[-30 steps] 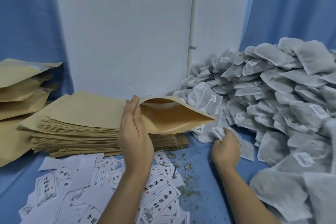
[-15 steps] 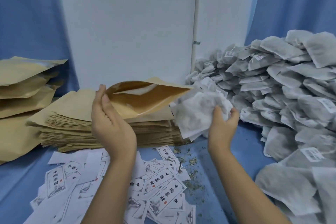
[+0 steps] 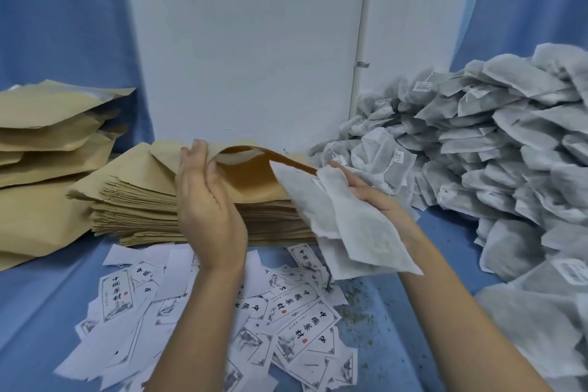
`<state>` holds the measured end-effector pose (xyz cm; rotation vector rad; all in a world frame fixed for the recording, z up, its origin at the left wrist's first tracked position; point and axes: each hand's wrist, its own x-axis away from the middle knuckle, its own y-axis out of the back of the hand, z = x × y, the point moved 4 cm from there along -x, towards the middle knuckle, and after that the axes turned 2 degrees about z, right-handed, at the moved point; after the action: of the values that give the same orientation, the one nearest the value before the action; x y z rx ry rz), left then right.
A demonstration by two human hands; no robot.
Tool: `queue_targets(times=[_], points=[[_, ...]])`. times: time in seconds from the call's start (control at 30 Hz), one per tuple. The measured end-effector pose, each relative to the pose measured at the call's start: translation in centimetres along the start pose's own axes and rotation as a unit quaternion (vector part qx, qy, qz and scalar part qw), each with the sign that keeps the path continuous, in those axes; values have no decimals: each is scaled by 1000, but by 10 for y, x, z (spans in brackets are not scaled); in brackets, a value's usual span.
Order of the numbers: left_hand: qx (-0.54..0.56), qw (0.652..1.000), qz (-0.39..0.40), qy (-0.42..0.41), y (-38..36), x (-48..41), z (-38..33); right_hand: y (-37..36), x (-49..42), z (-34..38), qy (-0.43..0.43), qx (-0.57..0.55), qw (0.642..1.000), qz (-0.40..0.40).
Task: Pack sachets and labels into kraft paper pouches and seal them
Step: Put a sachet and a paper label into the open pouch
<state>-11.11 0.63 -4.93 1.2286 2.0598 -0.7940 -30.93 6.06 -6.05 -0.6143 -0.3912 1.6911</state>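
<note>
Sachets point(image 3: 343, 226) are hanging in a bunch from my right hand point(image 3: 378, 197), whose fingers are curling under them and gripping them. Their far corner is just reaching the mouth of the kraft pouch point(image 3: 254, 178). My left hand point(image 3: 206, 204) is pinching the left edge of that pouch between thumb and nearly straight fingers, bowing the mouth open towards the right.

To do this well, I judge I should be squeezing the pouch edge so the mouth gapes wider. The bunch should go in narrow corner first, kept flat so that nothing snags the lip or spills crumbs.

The open pouch is lying on the stack of flat pouches point(image 3: 143, 207) in the middle. Inside it I am seeing brown lining and a pale patch. I cannot tell whether that patch is a label or part of the lining.

At the far left, plump filled pouches point(image 3: 47, 143) are piling up, though their contents are hidden. Loose labels point(image 3: 286, 305) are scattering over the blue cloth point(image 3: 38, 312) near me, and the sachet heap point(image 3: 493, 153) is filling the right side.
</note>
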Motion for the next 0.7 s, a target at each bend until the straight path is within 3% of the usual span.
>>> queue_targets(times=[0.13,0.2,0.3,0.4,0.57,0.7], points=[[-50,998,46,-8,-7,8,-2,-6,-8,0,4,54,997,-49],[-109,991,74,-32,-12,13,-5,-1,-12,-3,9,100,984,-147],[-180,975,111,-62,-19,19,-4,9,-13,-6,48,110,937,-328],[-214,960,143,-114,-23,26,-5,8,-11,-9,82,38,911,-402],[-241,938,173,-178,-29,39,-7,0,-7,-10,124,-206,889,-389],[-240,938,187,-164,-29,42,-4,-4,-7,-9,107,-280,884,-359]])
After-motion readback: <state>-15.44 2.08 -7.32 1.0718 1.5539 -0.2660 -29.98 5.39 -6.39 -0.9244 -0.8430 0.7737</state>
